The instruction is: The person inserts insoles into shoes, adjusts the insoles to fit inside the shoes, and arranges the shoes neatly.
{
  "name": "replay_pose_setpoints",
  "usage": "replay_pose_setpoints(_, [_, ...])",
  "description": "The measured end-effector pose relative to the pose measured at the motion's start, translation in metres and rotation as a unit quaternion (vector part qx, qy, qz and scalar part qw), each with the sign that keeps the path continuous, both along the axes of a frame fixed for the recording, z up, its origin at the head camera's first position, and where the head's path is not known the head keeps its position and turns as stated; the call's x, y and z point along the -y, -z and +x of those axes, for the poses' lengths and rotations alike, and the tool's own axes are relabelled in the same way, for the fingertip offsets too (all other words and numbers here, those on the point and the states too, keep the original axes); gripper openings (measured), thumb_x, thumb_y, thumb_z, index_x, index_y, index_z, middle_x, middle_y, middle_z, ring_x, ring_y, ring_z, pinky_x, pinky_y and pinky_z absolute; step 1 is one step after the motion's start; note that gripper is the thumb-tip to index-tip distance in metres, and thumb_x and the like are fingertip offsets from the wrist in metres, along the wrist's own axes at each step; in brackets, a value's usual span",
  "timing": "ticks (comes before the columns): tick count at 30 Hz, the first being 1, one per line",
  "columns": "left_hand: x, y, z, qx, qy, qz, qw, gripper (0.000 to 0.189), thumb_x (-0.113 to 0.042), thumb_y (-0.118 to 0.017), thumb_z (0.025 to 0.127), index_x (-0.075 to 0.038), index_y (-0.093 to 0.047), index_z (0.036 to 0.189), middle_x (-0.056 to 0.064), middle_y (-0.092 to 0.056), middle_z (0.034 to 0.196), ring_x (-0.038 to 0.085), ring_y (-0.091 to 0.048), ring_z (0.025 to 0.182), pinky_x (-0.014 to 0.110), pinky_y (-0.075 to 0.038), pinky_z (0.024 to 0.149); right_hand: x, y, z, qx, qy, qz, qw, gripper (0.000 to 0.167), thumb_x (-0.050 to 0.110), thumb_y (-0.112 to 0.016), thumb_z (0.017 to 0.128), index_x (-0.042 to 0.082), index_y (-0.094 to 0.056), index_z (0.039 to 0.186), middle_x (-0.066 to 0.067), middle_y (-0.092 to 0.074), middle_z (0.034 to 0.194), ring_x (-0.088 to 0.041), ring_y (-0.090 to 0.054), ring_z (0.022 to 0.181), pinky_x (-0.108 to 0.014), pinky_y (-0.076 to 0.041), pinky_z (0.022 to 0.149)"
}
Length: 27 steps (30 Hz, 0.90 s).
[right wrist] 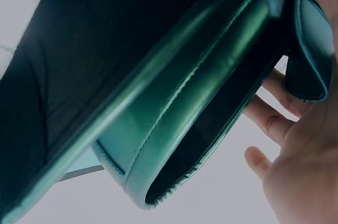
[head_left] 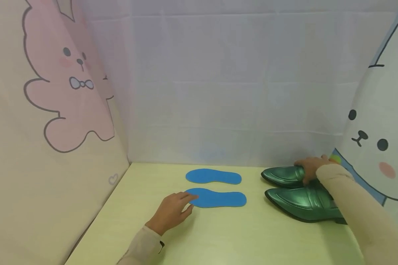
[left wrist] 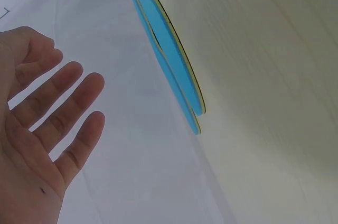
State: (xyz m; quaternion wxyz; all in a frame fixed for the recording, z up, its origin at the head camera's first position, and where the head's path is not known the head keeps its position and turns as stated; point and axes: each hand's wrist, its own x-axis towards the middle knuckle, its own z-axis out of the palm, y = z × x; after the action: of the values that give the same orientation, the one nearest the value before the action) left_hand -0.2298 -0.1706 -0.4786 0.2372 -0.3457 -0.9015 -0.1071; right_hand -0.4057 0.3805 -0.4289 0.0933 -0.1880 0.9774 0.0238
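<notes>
Head view, grip on the shoe: We judge the step in hand to be gripping the far green shoe (head_left: 283, 176); we do it well if thumb and fingers bear evenly on both sides, lightly enough not to crease the glossy upper.
Head view, neighbouring shoe: The near green shoe (head_left: 298, 202) lies just beside it, both toes pointing left on the worktop (head_left: 232, 235), so we should mind that the forearm does not knock it.
Head view, right hand: Our right hand (head_left: 313, 167) lies across the instep from above, thumb down between the shoes; the right arm (head_left: 361, 206) reaches in from the lower right, over the back part of the near shoe.
Head view, left hand: Our left hand (head_left: 174, 211), back upward, hovers at the left end of the near blue insole (head_left: 219, 199), with the far blue insole (head_left: 215, 176) behind it.
Left wrist view, insoles: Both lie flat, apart from our hand; we had best leave them undisturbed while the right hand works.
Left wrist view, left fingers: Spread with small gaps, softly bent, holding nothing.
Right wrist view, shoe upper: The stitched collar (right wrist: 179, 92) runs slantwise close to us; a steady wrist would suit it.
Right wrist view, right fingers: Set slightly apart, they pass behind the flap (right wrist: 311, 49), pinching the upper, we judge; the fingertips' contact is hidden.
</notes>
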Motion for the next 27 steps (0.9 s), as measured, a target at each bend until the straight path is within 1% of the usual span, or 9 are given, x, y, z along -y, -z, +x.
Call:
replay_pose_setpoints(2, [0.000,0.000,0.000,0.003,-0.001,0.000,1.0000,0.031,-0.019,-0.076,0.092,-0.017,-0.074,0.123,-0.003,-0.073,0.114,0.016,-0.071,0.092,0.036,-0.061,0.078,-0.001,0.001,0.001,-0.009,0.000,0.004,0.9999,0.095,0.043,-0.097,0.059,0.003,-0.059,0.137,-0.030,-0.061,0.129,-0.057,-0.054,0.117,-0.085,-0.026,0.093])
replay_pose_setpoints(6, [0.000,-0.001,0.000,0.008,-0.004,0.002,1.0000,0.031,-0.019,-0.076,0.092,-0.018,-0.074,0.122,-0.003,-0.073,0.113,0.016,-0.071,0.094,0.036,-0.061,0.079,-0.001,-0.003,0.003,-0.021,0.008,0.001,0.9997,0.095,0.044,-0.096,0.058,0.004,-0.060,0.137,-0.030,-0.062,0.127,-0.058,-0.053,0.116,-0.086,-0.019,0.096])
replay_pose_setpoints(10, [0.001,-0.002,-0.001,0.009,-0.004,0.008,0.9999,0.031,-0.017,-0.076,0.091,-0.018,-0.075,0.122,-0.002,-0.073,0.111,0.015,-0.071,0.094,0.035,-0.061,0.075,-0.003,-0.007,0.000,-0.038,0.013,-0.008,0.9991,0.093,0.042,-0.095,0.058,0.006,-0.061,0.137,-0.030,-0.062,0.127,-0.059,-0.053,0.116,-0.089,-0.011,0.097])
replay_pose_setpoints(12, [0.001,-0.002,-0.002,0.009,-0.002,0.008,0.9999,0.031,-0.017,-0.076,0.092,-0.017,-0.075,0.122,-0.002,-0.073,0.111,0.015,-0.071,0.093,0.034,-0.061,0.074,-0.002,-0.009,0.000,-0.046,0.011,-0.005,0.9989,0.091,0.041,-0.094,0.059,0.007,-0.061,0.137,-0.030,-0.061,0.127,-0.058,-0.054,0.115,-0.089,-0.012,0.097])
replay_pose_setpoints(14, [0.001,-0.001,-0.003,0.008,-0.001,0.005,1.0000,0.030,-0.017,-0.075,0.092,-0.017,-0.075,0.122,-0.002,-0.073,0.110,0.015,-0.070,0.092,0.034,-0.060,0.073,0.000,-0.017,0.004,-0.051,0.005,0.002,0.9987,0.089,0.041,-0.094,0.061,0.007,-0.061,0.137,-0.030,-0.062,0.127,-0.056,-0.055,0.114,-0.088,-0.014,0.096])
replay_pose_setpoints(17, [0.002,-0.002,-0.003,0.012,-0.003,0.004,0.9999,0.029,-0.018,-0.075,0.093,-0.018,-0.075,0.121,-0.003,-0.074,0.108,0.015,-0.071,0.092,0.033,-0.060,0.072,0.010,-0.035,0.012,-0.054,-0.011,0.013,0.9984,0.087,0.042,-0.092,0.064,0.007,-0.061,0.137,-0.028,-0.063,0.126,-0.055,-0.057,0.113,-0.088,-0.015,0.097])
replay_pose_setpoints(21, [0.005,-0.005,-0.002,0.013,-0.013,0.018,0.9997,0.026,-0.016,-0.075,0.092,-0.019,-0.077,0.118,-0.004,-0.075,0.102,0.013,-0.071,0.086,0.031,-0.059,0.068,0.025,-0.056,0.021,-0.066,-0.036,0.029,0.9968,0.085,0.045,-0.090,0.067,0.008,-0.062,0.138,-0.024,-0.066,0.124,-0.051,-0.061,0.110,-0.086,-0.018,0.098])
replay_pose_setpoints(25, [0.006,-0.008,-0.002,0.003,-0.014,0.027,0.9995,0.023,-0.014,-0.074,0.092,-0.019,-0.078,0.115,-0.005,-0.075,0.096,0.011,-0.069,0.078,0.028,-0.057,0.063,0.037,-0.070,0.026,-0.094,-0.060,0.053,0.9923,0.083,0.050,-0.089,0.068,0.011,-0.063,0.137,-0.020,-0.068,0.120,-0.046,-0.064,0.104,-0.083,-0.023,0.098])
replay_pose_setpoints(27, [0.006,-0.009,-0.002,-0.003,-0.012,0.027,0.9996,0.023,-0.014,-0.073,0.093,-0.019,-0.077,0.114,-0.006,-0.075,0.095,0.010,-0.068,0.076,0.027,-0.057,0.061,0.044,-0.077,0.029,-0.104,-0.070,0.057,0.9905,0.081,0.050,-0.088,0.068,0.012,-0.065,0.135,-0.019,-0.068,0.118,-0.045,-0.064,0.104,-0.082,-0.023,0.100])
